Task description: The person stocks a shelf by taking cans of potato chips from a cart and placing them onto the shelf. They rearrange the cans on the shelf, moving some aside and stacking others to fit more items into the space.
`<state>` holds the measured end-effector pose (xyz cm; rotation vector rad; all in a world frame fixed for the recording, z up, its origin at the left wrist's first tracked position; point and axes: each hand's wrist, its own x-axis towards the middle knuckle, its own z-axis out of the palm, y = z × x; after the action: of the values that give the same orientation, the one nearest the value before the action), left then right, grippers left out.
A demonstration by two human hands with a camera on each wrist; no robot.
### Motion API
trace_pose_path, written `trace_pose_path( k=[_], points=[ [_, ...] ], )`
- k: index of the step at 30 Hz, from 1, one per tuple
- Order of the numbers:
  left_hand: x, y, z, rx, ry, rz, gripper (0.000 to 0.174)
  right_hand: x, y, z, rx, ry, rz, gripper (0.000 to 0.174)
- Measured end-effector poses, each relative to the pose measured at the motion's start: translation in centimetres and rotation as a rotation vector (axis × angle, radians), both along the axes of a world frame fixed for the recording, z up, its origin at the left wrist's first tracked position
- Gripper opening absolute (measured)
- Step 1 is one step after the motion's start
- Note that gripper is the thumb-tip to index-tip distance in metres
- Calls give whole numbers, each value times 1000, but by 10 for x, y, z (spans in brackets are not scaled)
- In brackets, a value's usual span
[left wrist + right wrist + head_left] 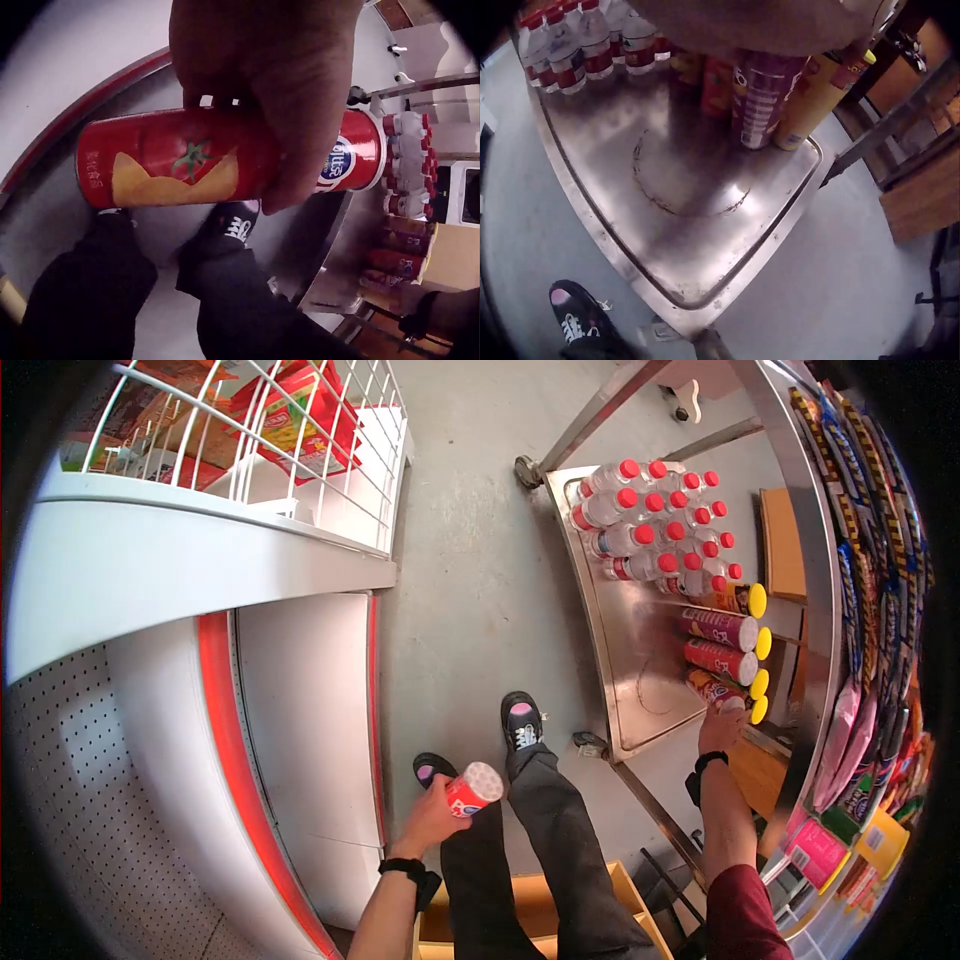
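Observation:
My left hand [428, 820] grips a red potato chip can [474, 790] above the legs. In the left wrist view this chip can [169, 161] lies sideways, with a tomato and chips printed on it. My right hand [718, 732] reaches to the lower shelf of the metal cart and holds a purple chip can [756, 112] around its top; that can stands upright on the shelf. Its fingertips are mostly hidden in the right wrist view. Beside it stand a red chip can [718, 658] and a yellow can [817, 101].
Several clear bottles [640, 535] with red caps fill the far part of the steel shelf [640, 700]. Packaged snacks [870, 560] hang at the right. At the left are a white shelf unit [300, 730] and a wire basket [340, 470]. A cardboard box [535, 905] sits by the legs.

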<state>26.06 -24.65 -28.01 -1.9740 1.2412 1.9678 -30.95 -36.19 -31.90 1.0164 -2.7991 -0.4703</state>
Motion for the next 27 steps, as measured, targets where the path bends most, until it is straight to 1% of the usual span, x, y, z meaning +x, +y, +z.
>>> trace_pose_path(
  k=[2,3,4,6,7,8,10,12,14,15,16,17,18,19,20,21,22,23,24,25,26,27],
  points=[
    [-9,-4,1,-12,10,34,71,-2,2,3,-101,-159,23,69],
    [-11,-8,3,-13,20,23,70,11,2,8,-151,-106,75,60],
    [-13,-10,5,-13,29,14,69,27,2,11,-153,-114,80,60],
    [-15,-2,2,-42,19,18,69,48,7,16,-256,-73,231,53],
    [-15,6,-2,-67,37,15,69,50,16,7,-302,-108,195,52],
    [-12,13,-1,-92,43,14,69,56,25,9,-312,-132,199,52],
    [-9,27,5,-34,22,38,70,81,50,3,-318,-355,196,52],
    [-2,40,23,-40,7,39,72,123,70,21,-220,-466,227,52],
    [4,57,43,6,15,56,77,187,75,56,-507,-589,352,49],
    [7,57,64,-2,55,99,77,201,86,63,-456,-760,261,49],
    [10,61,78,-3,24,68,77,212,94,71,-395,-919,175,49],
    [11,58,103,7,49,95,76,232,95,92,-367,-971,205,50],
    [15,58,124,13,11,82,75,255,97,118,-338,-1016,237,50],
    [17,56,148,-12,19,89,74,267,104,134,-333,-1093,318,50],
    [13,61,160,-8,22,93,73,271,107,151,-323,-1150,406,49],
    [14,63,179,-13,13,104,73,293,102,175,-454,-1199,530,43],
    [16,63,197,-19,6,115,72,296,104,185,-364,-1213,543,57],
    [17,58,223,-49,18,125,71,300,100,207,-267,-1178,625,59],
    [16,54,255,-79,31,140,71,302,93,238,-168,-1136,712,61],
    [14,49,284,-126,10,153,71,309,76,280,-169,-1196,722,59],
    [15,51,303,-85,19,156,74,312,58,319,-166,-1252,735,57],
    [12,59,325,-91,-17,173,67,307,51,339,-236,-1216,837,54]
  ],
)
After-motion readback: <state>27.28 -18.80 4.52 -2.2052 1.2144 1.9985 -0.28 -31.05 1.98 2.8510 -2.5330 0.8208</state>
